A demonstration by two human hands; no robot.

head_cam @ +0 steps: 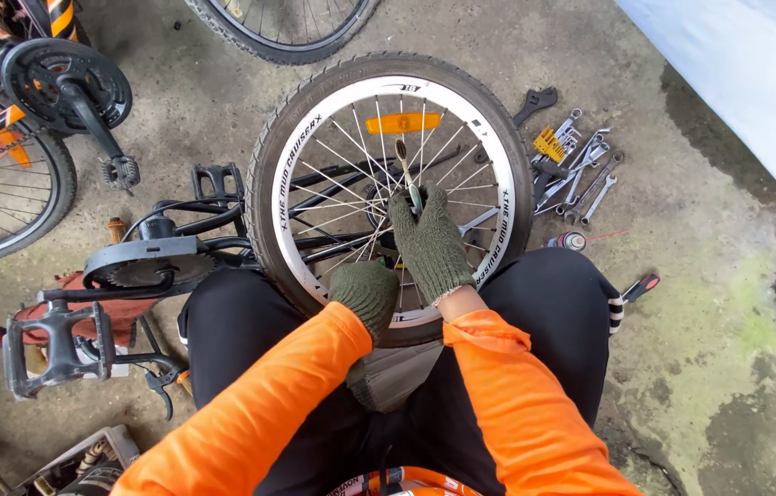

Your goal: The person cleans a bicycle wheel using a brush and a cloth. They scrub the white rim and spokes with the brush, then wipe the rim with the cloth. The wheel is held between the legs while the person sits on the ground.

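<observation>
Stained, damp concrete serves as the workshop floor. At far left stands an orange bicycle (2, 138) with its black chainring (62, 78); below it a black pedal (57, 347) and crank lie near the person's knee. In the middle, a small bicycle wheel (388, 184) with a white rim stands upright between the person's black-trousered legs. The gloved left hand (365, 294) is clamped over the tyre at the near edge. The gloved right hand (429, 243) reaches in among the spokes, pinching a thin tool (406, 170) that points up toward the orange reflector (404, 122). To the right, a heap of spanners (576, 174) lies on the floor beside 1 spray can (572, 242). My guess: if the left hand slackens, the wheel could roll and the tool slip off, bending a spoke.
</observation>
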